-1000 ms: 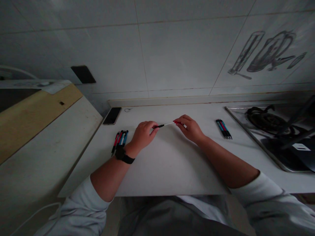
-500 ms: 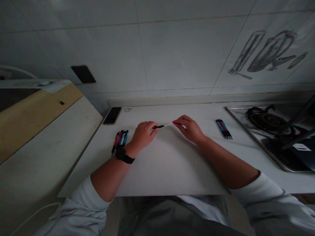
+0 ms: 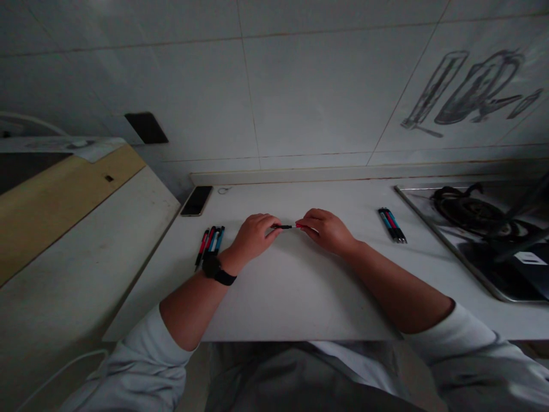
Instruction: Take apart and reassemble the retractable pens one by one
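Where the counter [image 3: 295, 292] begins at the left, a phone [image 3: 197, 201] lies flat near the wall, its screen dark and bearing no visible brand. Nearer the person, a row of red, blue and dark pens [image 3: 210, 239] lies beside a wrist wearing a black watch [image 3: 211, 266], whose dial cannot be read. The left hand [image 3: 253, 237] is pinched shut around the black end of a pen [image 3: 286, 227], which points out from its fingertips toward the right. At centre, between the two hands, the pen's long axis runs from side to side, nearly level; a short pale stretch divides black end from red. That stretch sits closer to the right fingertips than to the left. The right hand [image 3: 328, 230], fingers closed, grips the red end; both ends lie roughly on one line. Further right, a second row of blue, red and dark pens [image 3: 392, 224] lies slantwise, well apart from the hand. Beyond it stands a stove [image 3: 438, 234], with a white label [image 3: 530, 258] at far right, its marks too small to read. No lettering is legible on any pen.
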Demonstrator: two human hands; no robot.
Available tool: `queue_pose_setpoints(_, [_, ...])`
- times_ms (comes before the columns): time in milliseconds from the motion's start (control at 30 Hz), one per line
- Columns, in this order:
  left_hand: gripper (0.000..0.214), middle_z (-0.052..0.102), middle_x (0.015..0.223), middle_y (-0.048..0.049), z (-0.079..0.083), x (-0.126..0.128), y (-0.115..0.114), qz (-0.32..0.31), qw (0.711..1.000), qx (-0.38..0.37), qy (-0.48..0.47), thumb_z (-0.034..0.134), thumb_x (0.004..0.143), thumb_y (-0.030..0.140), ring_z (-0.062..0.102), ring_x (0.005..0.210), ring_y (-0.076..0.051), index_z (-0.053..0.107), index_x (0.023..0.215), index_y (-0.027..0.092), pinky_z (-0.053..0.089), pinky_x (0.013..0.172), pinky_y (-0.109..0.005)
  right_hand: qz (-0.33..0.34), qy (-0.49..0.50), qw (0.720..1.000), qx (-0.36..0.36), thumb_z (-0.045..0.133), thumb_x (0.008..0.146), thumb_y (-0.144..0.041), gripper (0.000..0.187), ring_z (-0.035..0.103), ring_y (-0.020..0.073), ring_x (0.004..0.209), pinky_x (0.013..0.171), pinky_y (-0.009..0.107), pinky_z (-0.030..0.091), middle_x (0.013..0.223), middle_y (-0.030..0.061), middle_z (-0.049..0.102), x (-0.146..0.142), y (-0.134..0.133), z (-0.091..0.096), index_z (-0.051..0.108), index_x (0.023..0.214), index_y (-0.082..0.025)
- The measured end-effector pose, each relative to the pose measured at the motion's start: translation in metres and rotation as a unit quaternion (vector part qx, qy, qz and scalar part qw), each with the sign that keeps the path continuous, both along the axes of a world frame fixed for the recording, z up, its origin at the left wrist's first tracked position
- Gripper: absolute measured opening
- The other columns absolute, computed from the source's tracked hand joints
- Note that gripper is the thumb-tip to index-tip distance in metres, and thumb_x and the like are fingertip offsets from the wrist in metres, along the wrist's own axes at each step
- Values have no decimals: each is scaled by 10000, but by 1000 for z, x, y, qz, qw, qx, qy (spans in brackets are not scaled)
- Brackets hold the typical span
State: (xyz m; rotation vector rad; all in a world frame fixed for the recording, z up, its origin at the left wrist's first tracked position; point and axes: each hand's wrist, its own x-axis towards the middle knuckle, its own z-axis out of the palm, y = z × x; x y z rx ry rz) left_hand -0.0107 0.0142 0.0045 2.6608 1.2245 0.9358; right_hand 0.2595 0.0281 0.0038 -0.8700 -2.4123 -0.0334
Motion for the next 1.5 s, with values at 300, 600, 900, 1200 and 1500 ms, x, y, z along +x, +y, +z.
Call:
queue_pose_setpoints(300, [93, 756, 986, -37, 0, 2, -1, -25, 999, -20, -27, 707, 935, 199, 689, 959, -213, 696, 1025, 217, 527, 889, -377, 27, 9, 999, -23, 529, 1053, -297, 281, 651, 218, 897, 811, 337, 503, 1007, 117, 728, -3, -3, -3, 773, 1155, -203])
queue_pose_setpoints(600, [93, 778, 999, -33, -1, 2, -1, -23, 999, -17, -23, 705, 957, 258, 697, 956, -215, 722, 1043, 227, 524, 900, -387, 26, 0, 1000, -17, 559, 1035, -269, 253, 647, 217, 881, 807, 340, 491, 987, 111, 736, -5, -4, -2, 782, 1135, -207])
queue_pose_setpoints(900, [96, 771, 943, -32, 0, 2, -1, -17, 999, -45, -5, 675, 981, 303, 687, 905, -212, 736, 999, 231, 515, 870, -382, 23, 4, 1000, -16, 538, 1044, -277, 267, 643, 229, 893, 815, 358, 500, 983, 114, 736, -6, -6, -1, 788, 1112, -214])
queue_pose_setpoints(1200, [183, 766, 876, -2, 3, 2, -1, -26, 996, -87, 2, 582, 1015, 220, 685, 865, -200, 722, 898, 222, 505, 850, -349, 21, 1, 1000, 6, 558, 1031, -245, 239, 623, 222, 868, 801, 350, 487, 940, 97, 724, -8, -8, 2, 789, 1080, -211])
queue_pose_setpoints(1500, [193, 765, 865, -9, 3, 3, -2, -34, 994, -104, -11, 562, 1017, 210, 700, 857, -193, 724, 912, 219, 524, 841, -339, 14, 1, 1000, 11, 555, 1032, -252, 218, 616, 221, 841, 788, 350, 471, 909, 100, 713, -9, -11, 4, 762, 1061, -192])
